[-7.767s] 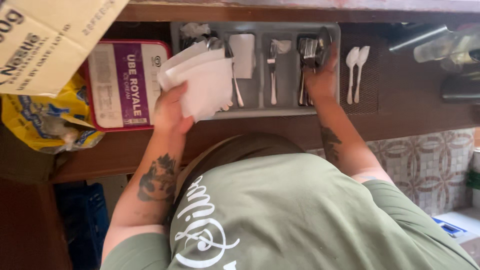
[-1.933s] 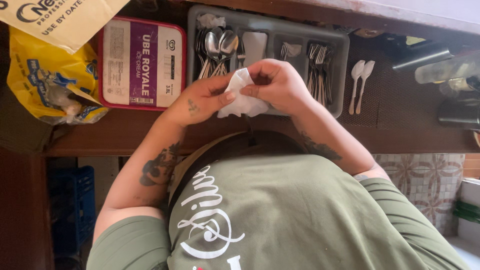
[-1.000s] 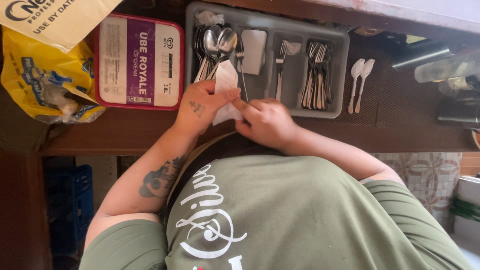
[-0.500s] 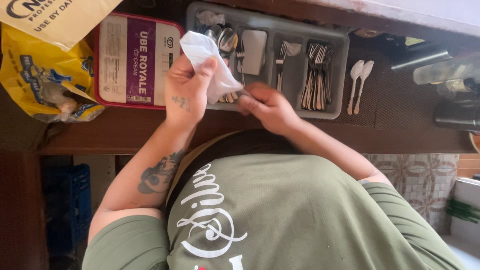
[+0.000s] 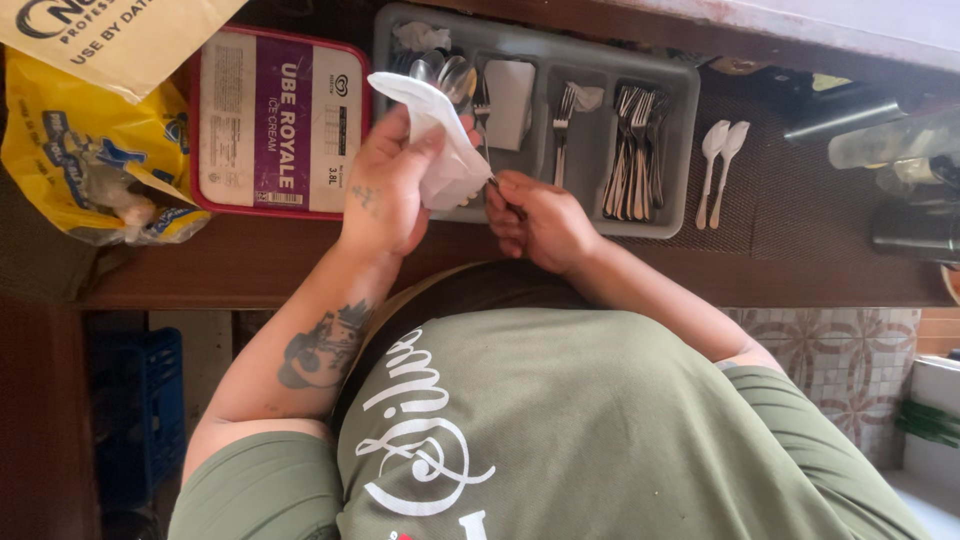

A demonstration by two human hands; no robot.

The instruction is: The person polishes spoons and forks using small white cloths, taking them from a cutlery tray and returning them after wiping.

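Note:
My left hand [image 5: 385, 195] is raised over the near left end of a grey cutlery tray [image 5: 680, 150] and grips a crumpled white napkin [image 5: 440, 140]. My right hand [image 5: 545, 225] sits at the tray's front edge, fingers closed on a thin metal utensil handle [image 5: 494, 183] whose other end runs up into the napkin and is hidden. Just behind the napkin, spoons [image 5: 452, 72] lie in the tray's left compartment. The middle compartment holds folded white napkins [image 5: 508, 100], and forks [image 5: 635, 130] fill the right ones.
A red-and-purple ice cream tub [image 5: 275, 125] stands left of the tray, with a yellow bag [image 5: 80, 150] and a cardboard box [image 5: 130, 30] beyond it. Two white plastic spoons [image 5: 722, 165] lie right of the tray. Bottles [image 5: 900, 140] at far right; blue crate [image 5: 140, 400] below the counter.
My left hand has lifted the napkin up from the counter's front edge to above the tray. My right hand has drawn back slightly, now pinching the utensil handle.

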